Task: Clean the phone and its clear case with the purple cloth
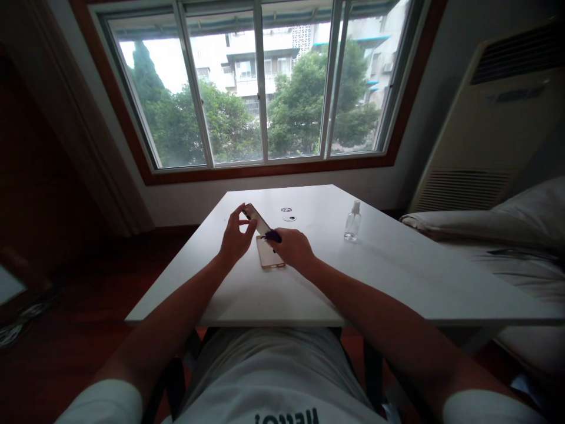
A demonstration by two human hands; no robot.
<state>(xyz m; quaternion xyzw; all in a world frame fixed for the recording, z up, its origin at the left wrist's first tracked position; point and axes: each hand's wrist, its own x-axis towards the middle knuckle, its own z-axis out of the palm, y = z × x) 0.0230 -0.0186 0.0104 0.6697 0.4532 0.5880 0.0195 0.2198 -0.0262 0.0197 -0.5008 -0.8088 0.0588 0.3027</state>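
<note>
Slim pale rectangular phone (259,219) tilted above white table (388,277), in from near edge — fingers of left hand (236,238) clamped on upper end, those of right hand (295,246) on dark purple cloth (273,235) at lower end, clear plastic spray bottle (352,227) toward right edge.

- One view on air, worn at the head, looking forward and tipped down!
- Right up close along the bottom edge, the wearer's own shirt (273,377), seen from above.
- In come the forearms (176,318) from the lower corners, and there are the hands (295,247), farther out, mid-frame.
- Beyond them the surface (273,300) narrows away, and we're facing the window (233,118), farther off, across the upper frame.
</note>
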